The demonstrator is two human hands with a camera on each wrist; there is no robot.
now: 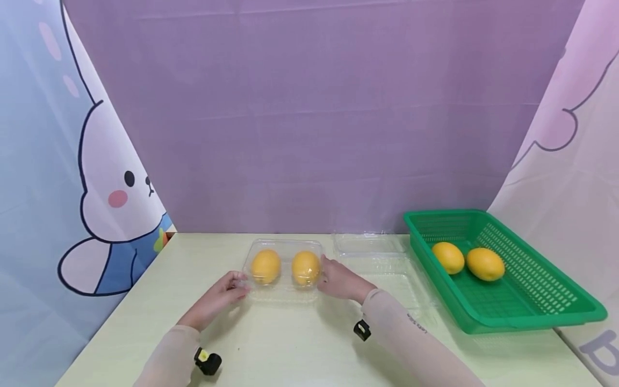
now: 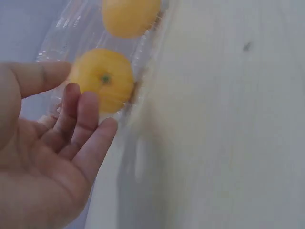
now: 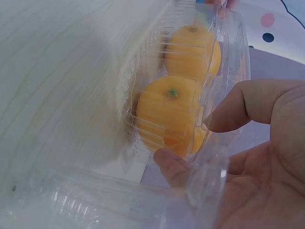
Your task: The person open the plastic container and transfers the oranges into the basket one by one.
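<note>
Gripping clear container [image 1: 286, 286]: right hand [image 1: 342, 279], partly hidden

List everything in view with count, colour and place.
Table: one, pale, beneath
Basket: one, green, table's right
Held box: one, transparent, left of basket
Boxed oranges: two, orange, in held box
Basket oranges: two, orange, in basket
Other packaging: count unclear, transparent, beside basket
Back cloth: one, purple, behind
Side cloths: two, pastel, left and right
Wrist cameras: two, black, by the sleeves
Sleeves: two, pale, foreground
Left hand: one, box's left end
Right hand: one, box's right end
</note>
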